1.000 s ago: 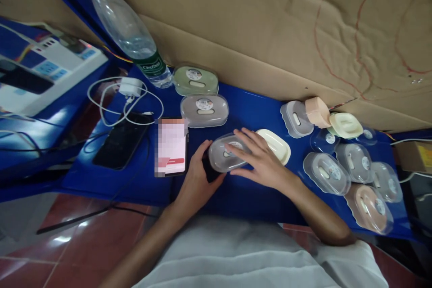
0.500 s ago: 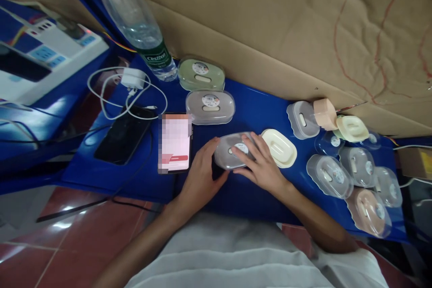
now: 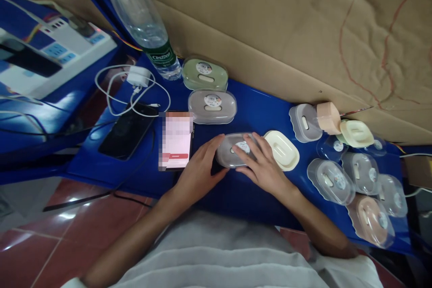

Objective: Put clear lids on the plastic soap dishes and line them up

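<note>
One grey box (image 3: 227,155) is grasped by left hand (image 3: 198,170) and right hand (image 3: 266,167), flanked by phone (image 3: 177,137) and cream dish (image 3: 287,152), near the table's (image 3: 259,110) middle.

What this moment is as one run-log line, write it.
left hand: round left end of grey lidded box; right hand: fingers spread across its top; right: cream dish; left: lit phone
</note>
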`<state>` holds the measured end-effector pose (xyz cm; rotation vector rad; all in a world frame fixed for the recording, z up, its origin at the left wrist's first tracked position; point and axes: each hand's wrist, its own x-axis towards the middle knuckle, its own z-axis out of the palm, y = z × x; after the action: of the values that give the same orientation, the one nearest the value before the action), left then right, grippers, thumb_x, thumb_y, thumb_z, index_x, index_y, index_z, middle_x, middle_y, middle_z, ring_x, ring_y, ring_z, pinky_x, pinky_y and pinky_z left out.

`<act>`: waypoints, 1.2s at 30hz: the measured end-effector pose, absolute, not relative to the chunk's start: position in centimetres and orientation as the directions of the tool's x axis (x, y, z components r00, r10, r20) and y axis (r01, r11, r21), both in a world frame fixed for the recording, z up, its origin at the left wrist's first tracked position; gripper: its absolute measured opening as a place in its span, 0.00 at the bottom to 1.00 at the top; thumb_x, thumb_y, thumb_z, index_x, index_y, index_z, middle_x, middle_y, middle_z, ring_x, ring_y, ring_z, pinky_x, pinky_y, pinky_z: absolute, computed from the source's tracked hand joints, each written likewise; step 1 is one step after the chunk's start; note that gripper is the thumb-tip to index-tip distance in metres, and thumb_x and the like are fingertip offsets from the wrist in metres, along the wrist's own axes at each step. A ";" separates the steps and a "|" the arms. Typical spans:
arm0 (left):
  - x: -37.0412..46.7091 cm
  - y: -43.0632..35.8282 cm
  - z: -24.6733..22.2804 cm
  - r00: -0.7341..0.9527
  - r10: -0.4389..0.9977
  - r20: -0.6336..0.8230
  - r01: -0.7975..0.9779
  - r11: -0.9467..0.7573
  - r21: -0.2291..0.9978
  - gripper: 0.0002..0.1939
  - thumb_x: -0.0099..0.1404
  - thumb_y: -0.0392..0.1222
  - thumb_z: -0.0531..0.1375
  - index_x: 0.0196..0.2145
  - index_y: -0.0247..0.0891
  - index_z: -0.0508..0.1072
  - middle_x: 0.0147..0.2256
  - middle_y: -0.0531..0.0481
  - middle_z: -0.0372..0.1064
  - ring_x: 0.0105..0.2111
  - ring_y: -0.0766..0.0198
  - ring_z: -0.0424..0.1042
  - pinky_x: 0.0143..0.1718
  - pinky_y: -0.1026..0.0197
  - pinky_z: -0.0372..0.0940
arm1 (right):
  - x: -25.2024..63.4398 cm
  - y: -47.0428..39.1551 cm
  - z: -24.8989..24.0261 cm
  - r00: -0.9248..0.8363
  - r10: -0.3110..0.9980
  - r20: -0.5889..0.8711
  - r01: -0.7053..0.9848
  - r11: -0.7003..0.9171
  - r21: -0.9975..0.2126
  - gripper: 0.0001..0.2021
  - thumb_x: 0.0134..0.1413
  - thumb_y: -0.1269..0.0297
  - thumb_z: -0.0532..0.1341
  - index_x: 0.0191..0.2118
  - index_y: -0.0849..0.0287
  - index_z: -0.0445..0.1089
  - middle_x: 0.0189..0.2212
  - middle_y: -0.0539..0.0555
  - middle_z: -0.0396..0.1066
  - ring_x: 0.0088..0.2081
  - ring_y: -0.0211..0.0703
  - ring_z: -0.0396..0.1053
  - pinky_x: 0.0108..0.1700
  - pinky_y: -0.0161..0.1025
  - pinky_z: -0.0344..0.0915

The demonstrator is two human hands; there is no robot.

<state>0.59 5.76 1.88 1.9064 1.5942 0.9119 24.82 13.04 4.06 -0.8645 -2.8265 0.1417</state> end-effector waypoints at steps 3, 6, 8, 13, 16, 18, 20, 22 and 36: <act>0.6 5.8 1.9 0.096 0.983 0.159 0.656 -0.183 0.732 0.45 0.69 0.35 0.68 0.77 0.45 0.51 0.72 0.35 0.64 0.72 0.44 0.66 0.70 0.38 0.68 | 24.9 12.8 3.8 -0.811 0.566 0.145 0.552 0.824 -0.127 0.31 0.72 0.56 0.66 0.76 0.49 0.63 0.77 0.65 0.57 0.79 0.68 0.49 0.74 0.70 0.61; 0.4 5.9 2.0 0.109 0.984 0.144 0.648 -0.180 0.740 0.45 0.69 0.36 0.68 0.76 0.46 0.52 0.72 0.36 0.63 0.72 0.44 0.65 0.70 0.38 0.67 | 25.0 12.7 4.5 -0.811 0.573 0.115 0.560 0.818 -0.131 0.31 0.73 0.57 0.65 0.76 0.49 0.62 0.77 0.64 0.57 0.79 0.67 0.49 0.74 0.68 0.61; 0.4 6.0 2.0 0.113 0.983 0.146 0.640 -0.185 0.746 0.45 0.68 0.36 0.69 0.76 0.46 0.53 0.72 0.37 0.63 0.72 0.45 0.66 0.70 0.38 0.67 | 24.9 12.7 5.1 -0.814 0.572 0.097 0.557 0.818 -0.144 0.31 0.73 0.58 0.65 0.77 0.50 0.62 0.77 0.64 0.57 0.79 0.67 0.49 0.74 0.68 0.61; 0.3 6.0 2.0 0.107 0.984 0.145 0.650 -0.180 0.739 0.47 0.68 0.36 0.70 0.76 0.46 0.53 0.71 0.37 0.64 0.71 0.45 0.67 0.70 0.39 0.68 | 24.7 12.6 5.7 -0.806 0.585 0.088 0.567 0.807 -0.168 0.32 0.73 0.59 0.64 0.77 0.51 0.61 0.78 0.65 0.55 0.78 0.68 0.49 0.74 0.69 0.60; 0.4 6.0 2.1 0.111 0.984 0.142 0.666 -0.180 0.724 0.47 0.68 0.36 0.69 0.77 0.46 0.52 0.71 0.37 0.64 0.71 0.45 0.67 0.70 0.39 0.68 | 24.6 12.5 5.6 -0.809 0.582 0.084 0.563 0.808 -0.175 0.31 0.73 0.60 0.63 0.77 0.52 0.60 0.78 0.66 0.54 0.78 0.69 0.49 0.75 0.70 0.58; 0.4 6.1 2.2 0.114 0.983 0.145 0.676 -0.184 0.713 0.48 0.68 0.35 0.69 0.77 0.46 0.51 0.71 0.36 0.64 0.71 0.44 0.67 0.70 0.39 0.68 | 24.5 12.5 5.5 -0.816 0.571 0.092 0.551 0.816 -0.171 0.31 0.74 0.60 0.63 0.77 0.53 0.60 0.78 0.67 0.54 0.78 0.70 0.49 0.75 0.71 0.57; 0.3 6.1 2.3 0.121 0.983 0.135 0.685 -0.182 0.706 0.49 0.68 0.36 0.70 0.78 0.45 0.49 0.72 0.36 0.63 0.71 0.44 0.67 0.70 0.39 0.68 | 24.6 12.6 5.4 -0.821 0.561 0.102 0.542 0.824 -0.166 0.31 0.74 0.61 0.62 0.77 0.53 0.60 0.78 0.67 0.54 0.79 0.70 0.49 0.75 0.72 0.57; 0.3 6.2 2.4 0.133 0.984 0.116 0.691 -0.176 0.701 0.50 0.69 0.36 0.69 0.79 0.46 0.47 0.73 0.36 0.62 0.71 0.43 0.66 0.70 0.38 0.68 | 24.8 12.8 5.4 -0.827 0.554 0.097 0.535 0.828 -0.168 0.31 0.75 0.61 0.62 0.78 0.52 0.60 0.79 0.66 0.52 0.79 0.70 0.48 0.75 0.72 0.55; -0.7 6.8 3.1 0.188 0.980 0.063 0.660 -0.173 0.731 0.52 0.71 0.38 0.69 0.80 0.53 0.43 0.74 0.40 0.60 0.72 0.46 0.65 0.71 0.41 0.66 | 24.4 13.5 5.9 -0.863 0.503 0.055 0.481 0.850 -0.214 0.27 0.77 0.61 0.58 0.77 0.48 0.62 0.79 0.60 0.54 0.79 0.61 0.52 0.78 0.71 0.49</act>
<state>-0.67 6.83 3.14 1.9065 1.5319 0.7373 24.35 13.51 5.86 -0.7782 -2.9165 0.2942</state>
